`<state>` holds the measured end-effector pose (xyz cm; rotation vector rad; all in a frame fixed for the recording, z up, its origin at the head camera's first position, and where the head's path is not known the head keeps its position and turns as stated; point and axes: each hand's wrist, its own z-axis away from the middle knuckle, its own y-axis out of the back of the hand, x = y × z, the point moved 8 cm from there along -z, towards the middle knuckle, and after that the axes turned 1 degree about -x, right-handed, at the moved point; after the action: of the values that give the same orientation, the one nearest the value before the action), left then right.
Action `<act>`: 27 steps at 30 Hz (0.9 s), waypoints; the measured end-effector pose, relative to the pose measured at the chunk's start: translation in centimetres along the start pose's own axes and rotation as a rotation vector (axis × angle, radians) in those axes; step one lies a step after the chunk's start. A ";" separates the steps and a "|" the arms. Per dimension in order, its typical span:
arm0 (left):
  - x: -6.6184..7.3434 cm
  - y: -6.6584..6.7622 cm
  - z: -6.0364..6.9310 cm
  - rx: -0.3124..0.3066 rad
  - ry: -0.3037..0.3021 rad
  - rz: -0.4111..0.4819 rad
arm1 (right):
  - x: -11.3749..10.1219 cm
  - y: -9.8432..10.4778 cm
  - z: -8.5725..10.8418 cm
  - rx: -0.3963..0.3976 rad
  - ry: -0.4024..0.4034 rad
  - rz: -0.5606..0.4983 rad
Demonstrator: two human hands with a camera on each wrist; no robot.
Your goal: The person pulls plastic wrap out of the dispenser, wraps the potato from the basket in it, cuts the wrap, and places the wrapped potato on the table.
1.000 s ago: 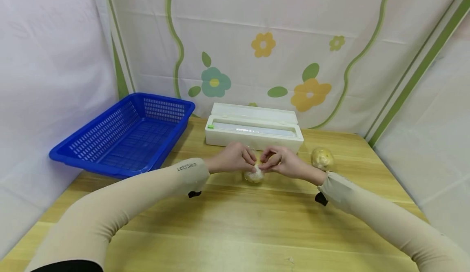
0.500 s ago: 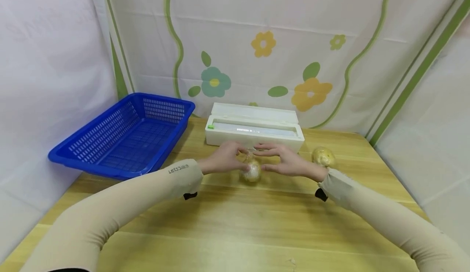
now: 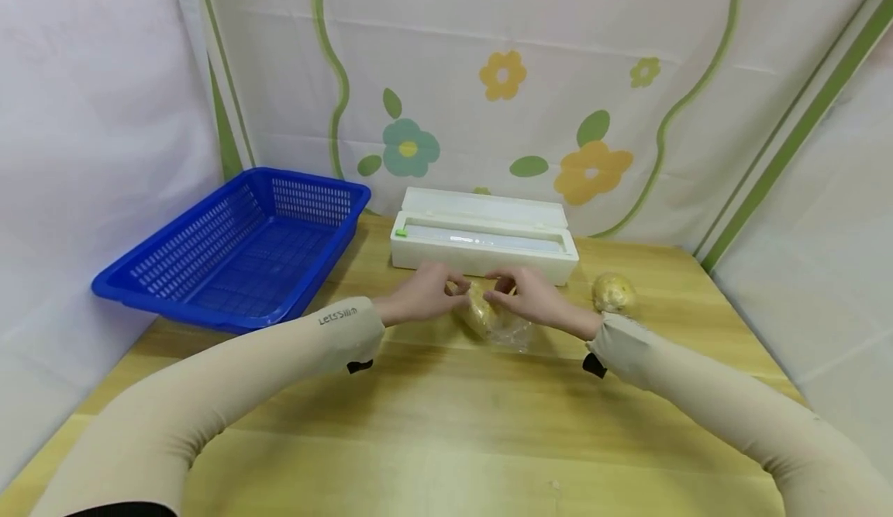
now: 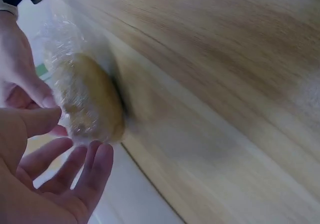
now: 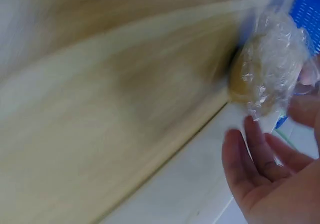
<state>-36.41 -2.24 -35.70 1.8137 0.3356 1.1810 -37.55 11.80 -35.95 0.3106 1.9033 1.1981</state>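
A yellow-brown potato [image 3: 479,311] loosely wrapped in clear cling film lies on the table in the middle, in front of the white box. In the head view my left hand [image 3: 429,294] holds its left side, with bent fingers and thumb at the film. From the other side my right hand [image 3: 528,297] grips the wrap with curled fingers and thumb. A loose flap of cling film [image 3: 512,332] spreads toward me. The left wrist view shows the wrapped potato [image 4: 90,99] beside my left fingertips; in the right wrist view, crinkled film [image 5: 275,59] covers it.
A white cling film dispenser box [image 3: 481,257] with its lid raised stands behind the hands. Another wrapped potato [image 3: 614,293] lies to the right. At the left is a blue plastic basket [image 3: 279,317]. Patterned cloth [image 3: 446,75] hangs behind the wooden table [image 3: 446,432].
Both hands let go of the twisted film, spread around the potato, then closed in on it again. The potato has turned, and its film flap now points toward me and right.
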 end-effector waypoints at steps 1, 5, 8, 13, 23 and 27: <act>0.0 -0.1 -0.2 -0.009 -0.006 0.000 | 0.1 0.1 0.0 0.004 -0.022 -0.017; 0.0 -0.5 -0.7 -0.026 -0.049 -0.020 | 0.5 0.3 0.2 0.005 -0.069 -0.071; 0.0 -0.9 -0.7 -0.026 -0.095 -0.041 | 0.6 0.1 0.5 0.002 -0.061 -0.096; 0.4 -0.9 0.1 0.016 -0.172 -0.056 | 0.8 0.2 1.6 0.012 0.004 -0.127; 2.4 -0.3 3.9 0.068 -0.396 -0.175 | 0.3 0.7 5.2 -0.003 0.192 -0.018; 3.6 -1.2 4.8 0.041 -0.482 -0.197 | 0.2 0.3 6.3 -0.069 0.195 -0.009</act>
<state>-30.34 -1.95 -35.15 1.9808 0.2509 0.5795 -32.91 16.01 -36.98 0.1526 2.0213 1.3251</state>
